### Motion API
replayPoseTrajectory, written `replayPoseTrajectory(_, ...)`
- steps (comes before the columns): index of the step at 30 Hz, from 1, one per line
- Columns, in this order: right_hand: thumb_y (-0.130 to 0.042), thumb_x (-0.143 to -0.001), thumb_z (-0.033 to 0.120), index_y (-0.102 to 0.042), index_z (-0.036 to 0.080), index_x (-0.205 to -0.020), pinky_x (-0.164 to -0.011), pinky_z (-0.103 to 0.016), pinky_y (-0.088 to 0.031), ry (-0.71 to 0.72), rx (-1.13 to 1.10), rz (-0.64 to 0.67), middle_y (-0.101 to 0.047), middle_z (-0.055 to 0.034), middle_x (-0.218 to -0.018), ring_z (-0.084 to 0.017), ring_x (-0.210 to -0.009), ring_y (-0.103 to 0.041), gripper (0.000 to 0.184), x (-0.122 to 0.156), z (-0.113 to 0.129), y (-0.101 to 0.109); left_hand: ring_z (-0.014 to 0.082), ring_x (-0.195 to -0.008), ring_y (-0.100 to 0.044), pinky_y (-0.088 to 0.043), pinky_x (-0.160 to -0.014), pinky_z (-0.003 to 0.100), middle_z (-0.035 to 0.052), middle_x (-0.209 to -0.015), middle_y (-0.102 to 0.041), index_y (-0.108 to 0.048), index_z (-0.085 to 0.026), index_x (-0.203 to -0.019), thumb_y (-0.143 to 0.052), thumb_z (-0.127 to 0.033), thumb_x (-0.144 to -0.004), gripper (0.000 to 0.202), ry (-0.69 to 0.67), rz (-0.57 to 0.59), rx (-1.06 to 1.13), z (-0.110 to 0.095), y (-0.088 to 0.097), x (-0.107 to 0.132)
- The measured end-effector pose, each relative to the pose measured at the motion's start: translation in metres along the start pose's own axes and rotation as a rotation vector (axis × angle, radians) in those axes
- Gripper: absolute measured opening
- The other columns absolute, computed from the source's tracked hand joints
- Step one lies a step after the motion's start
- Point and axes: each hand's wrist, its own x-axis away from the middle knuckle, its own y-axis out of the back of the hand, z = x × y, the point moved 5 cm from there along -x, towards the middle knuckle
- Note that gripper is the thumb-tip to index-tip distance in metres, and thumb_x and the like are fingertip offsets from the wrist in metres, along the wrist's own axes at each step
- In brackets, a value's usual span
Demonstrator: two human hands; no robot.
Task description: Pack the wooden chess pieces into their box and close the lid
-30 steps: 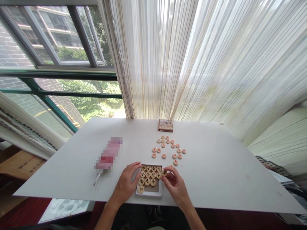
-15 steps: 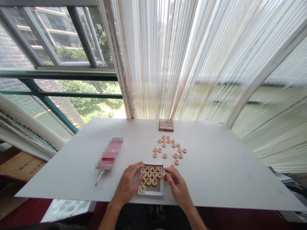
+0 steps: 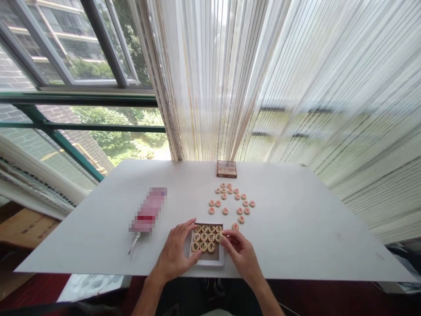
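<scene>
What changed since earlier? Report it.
The left hand swung its thumb inward over the square white box, hiding the lower-left black-marked round piece. The right hand edged left to the rim, uncovering a red-marked round wooden piece. The other loose pieces and flat brown printed box stayed put.

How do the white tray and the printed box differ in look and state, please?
The tray has white walls, while the box looks brown with a printed top. The tray lies open, showing round pieces inside; the box shows only its outside. The tray is between the left hand and right hand; the box sits untouched near the table's far edge. Both lie flat.
</scene>
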Motion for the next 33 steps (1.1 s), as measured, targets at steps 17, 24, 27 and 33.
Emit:
replayPoseTrajectory(17,-0.062,-0.091,0.041,-0.066,0.021,-0.107,-0.061,-0.026,-0.05,0.097,0.17,-0.005,-0.064,-0.0036,-0.086,-0.015,-0.066,-0.057,0.025,0.002,0.017,-0.002,0.0313,-0.134,-0.045,-0.038,-0.11,0.05,0.0093,-0.148,-0.047,-0.044,-0.027,-0.136,-0.064,-0.022,-0.078,0.062,0.007,0.015,-0.003,-0.001,0.001,0.001)
replayPoseTrajectory(24,-0.062,-0.092,0.038,-0.067,0.022,-0.109,-0.064,-0.028,-0.052,0.106,0.184,0.009,-0.066,-0.0052,-0.09,-0.017,-0.069,-0.059,0.024,0.0,0.021,-0.003,0.0327,-0.131,-0.047,-0.04,-0.108,0.051,0.01,-0.147,-0.048,-0.044,-0.027,-0.136,-0.066,-0.022,-0.074,0.065,0.005,0.004,0.007,-0.003,0.002,0.0)
replayPoseTrajectory(27,-0.062,-0.091,0.036,-0.067,0.022,-0.109,-0.062,-0.027,-0.052,0.116,0.189,0.001,-0.067,-0.0057,-0.09,-0.017,-0.068,-0.059,0.024,0.001,0.023,-0.002,0.0323,-0.131,-0.048,-0.041,-0.107,0.05,0.0102,-0.146,-0.049,-0.045,-0.027,-0.136,-0.063,-0.021,-0.078,0.061,0.002,0.004,0.012,-0.003,0.003,0.0)
replayPoseTrajectory(33,-0.062,-0.091,0.031,-0.072,0.023,-0.108,-0.058,-0.026,-0.051,0.158,0.243,0.076,-0.071,-0.0075,-0.101,-0.014,-0.062,-0.058,0.022,0.005,0.02,-0.01,0.0313,-0.13,-0.049,-0.042,-0.107,0.05,0.0102,-0.145,-0.051,-0.047,-0.027,-0.135,-0.06,-0.023,-0.083,0.054,-0.002,-0.009,0.008,-0.002,0.003,0.0)
